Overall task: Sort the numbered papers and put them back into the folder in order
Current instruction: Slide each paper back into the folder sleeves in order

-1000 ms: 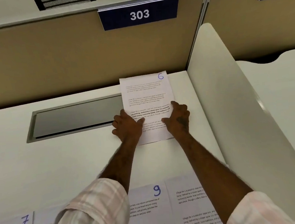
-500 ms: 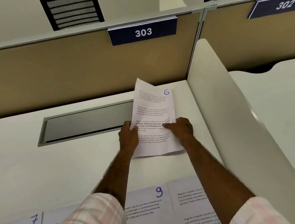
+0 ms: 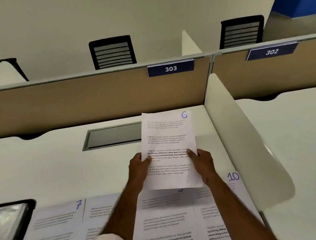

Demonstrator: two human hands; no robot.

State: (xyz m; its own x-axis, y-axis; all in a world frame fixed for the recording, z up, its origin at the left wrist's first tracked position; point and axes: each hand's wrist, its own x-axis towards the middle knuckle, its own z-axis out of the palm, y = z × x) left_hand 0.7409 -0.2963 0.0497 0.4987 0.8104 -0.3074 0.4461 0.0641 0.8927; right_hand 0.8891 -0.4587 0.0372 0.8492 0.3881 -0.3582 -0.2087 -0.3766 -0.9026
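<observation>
Both hands are holding the white printed sheet with a blue handwritten 6 [image 3: 168, 138] up off the white laminate desk [image 3: 44, 176]. It's tilted face-on to the camera, and its lower edge is hanging over the row of papers nearer the body. The left hand [image 3: 138, 167] is pinching the left edge, thumb on the printed face and fingers behind. The right hand [image 3: 202, 163] is doing the same on the right edge. I can't tell if that's one page or a squared stack with 6 on top, as the edges aren't resolving. The rest are lying flat along the near edge: the white sheet marked 7 [image 3: 55, 222] at left, the white sheet marked 10 [image 3: 232, 184] at far right beside the white curved side divider [image 3: 240, 141], and more printed pages between them. One of those pages is showing only the bottom of a blue numeral under the held sheet, so it's unreadable. The black-rimmed glossy folder [image 3: 8, 226], or what looks like it, is sitting at lower left, apart from both hands, and no numbered page is showing in the part in view. My read is that sorting is mid-way. The upper numbers are looking laid out in order, and 6 is being handled now. Pages 1–5 aren't showing. Gathering the row and filing everything is all pending.
</observation>
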